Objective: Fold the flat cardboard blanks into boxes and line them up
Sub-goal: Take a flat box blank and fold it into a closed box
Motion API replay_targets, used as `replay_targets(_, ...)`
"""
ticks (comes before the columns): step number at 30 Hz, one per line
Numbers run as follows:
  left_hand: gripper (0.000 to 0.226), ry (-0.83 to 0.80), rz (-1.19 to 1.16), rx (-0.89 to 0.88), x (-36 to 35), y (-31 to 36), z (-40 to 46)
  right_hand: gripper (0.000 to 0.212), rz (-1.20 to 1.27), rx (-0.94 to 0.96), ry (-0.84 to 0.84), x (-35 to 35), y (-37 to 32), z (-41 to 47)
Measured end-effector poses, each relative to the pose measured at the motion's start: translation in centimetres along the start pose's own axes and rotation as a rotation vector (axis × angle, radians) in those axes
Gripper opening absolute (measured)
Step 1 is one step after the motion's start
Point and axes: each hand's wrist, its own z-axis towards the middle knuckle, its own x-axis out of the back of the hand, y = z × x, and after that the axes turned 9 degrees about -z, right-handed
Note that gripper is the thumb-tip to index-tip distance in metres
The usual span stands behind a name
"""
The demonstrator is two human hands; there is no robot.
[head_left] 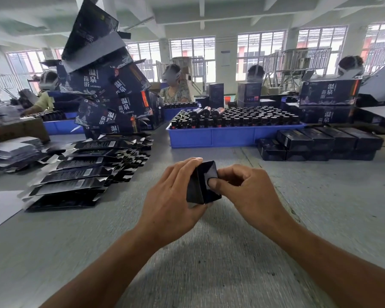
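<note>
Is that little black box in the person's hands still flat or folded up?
Folded up: the box shows separate faces, gripped by the left hand and right hand.

Both bare forearms extended forward, converging at the small dark box (203, 183). Left hand (173, 196) cupped round the box's left side, fingers over its top. Right hand (242, 187) at its right side, thumb pressed on the near face.

Grey table (209, 274) bears flat blanks (76, 174), blue tray (231, 135), finished boxes (320, 143).
</note>
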Motion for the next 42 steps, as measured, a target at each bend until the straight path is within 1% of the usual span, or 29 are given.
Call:
replay_targets(3,0.083,0.004,-0.005,-0.007,0.0,-0.2,-0.1,0.010,0.079,-0.009,-0.089,0.6,0.1,0.2)
replay_targets(6,0.082,0.018,-0.013,-0.015,0.0,-0.3,-0.1,0.013,0.077,-0.014,-0.100,0.7,0.3,0.3)
replay_targets(7,0.080,0.026,-0.015,-0.026,0.0,-0.4,0.0,0.018,0.071,-0.017,-0.100,0.6,0.3,0.3)
replay_targets(8,0.077,0.030,-0.008,-0.047,-0.1,-0.4,0.0,0.028,0.056,-0.018,-0.102,0.5,0.2,0.3)
replay_targets(10,0.074,0.007,0.035,-0.124,-0.3,-0.8,0.0,0.057,-0.016,-0.008,-0.118,0.1,0.2,0.0)
replay_targets(11,0.074,-0.030,0.067,-0.171,-0.5,-1.1,0.0,0.068,-0.054,-0.004,-0.131,-0.1,0.2,-0.1)
replay_targets(12,0.078,-0.081,0.099,-0.211,-0.7,-1.4,-0.1,0.075,-0.066,-0.006,-0.142,-0.3,0.2,-0.2)
replay_targets(14,0.086,-0.142,0.142,-0.253,-1.0,-1.8,-0.2,0.077,-0.015,-0.048,-0.136,-0.7,0.3,-0.1)
replay_targets(16,0.089,-0.101,0.149,-0.253,-1.1,-1.8,-0.2,0.077,0.049,-0.136,-0.098,-0.6,0.6,0.3)
replay_targets(19,0.083,0.075,0.122,-0.158,-0.8,-1.6,0.0,0.071,0.132,-0.243,-0.091,0.0,1.2,0.8)
replay_targets(20,0.080,0.132,0.089,-0.096,-0.8,-1.6,0.0,0.068,0.154,-0.265,-0.107,0.2,1.4,0.9)
replay_targets(22,0.071,0.199,-0.040,0.092,-0.4,-1.5,0.1,0.062,0.195,-0.299,-0.149,0.3,1.7,1.0)
replay_targets(23,0.070,0.200,-0.145,0.201,-0.1,-1.5,0.1,0.060,0.208,-0.311,-0.170,0.3,1.8,1.0)
replay_targets(25,0.079,0.161,-0.430,0.404,0.4,-1.3,0.4,0.057,0.186,-0.310,-0.216,0.2,1.9,1.0)
replay_targets(27,0.085,0.136,-0.716,0.525,0.6,-1.4,0.8,0.055,0.104,-0.281,-0.276,0.0,1.8,0.8)
replay_targets(29,0.082,0.117,-0.847,0.563,0.7,-1.7,0.9,0.050,0.064,-0.259,-0.340,-0.2,1.8,0.6)
replay_targets(31,0.079,0.080,-0.908,0.581,0.8,-1.8,0.9,0.044,0.082,-0.246,-0.360,-0.2,1.8,0.5)
replay_targets(33,0.077,0.056,-0.933,0.588,0.7,-1.9,0.8,0.041,0.135,-0.216,-0.311,0.2,1.7,0.7)
replay_targets(37,0.067,0.005,-0.940,0.600,0.1,-1.8,0.6,0.043,0.274,-0.196,-0.118,1.2,1.6,1.4)
replay_targets(42,0.066,-0.017,-0.924,0.573,-0.1,-1.8,0.5,0.046,0.329,-0.217,-0.131,1.3,1.9,1.6)
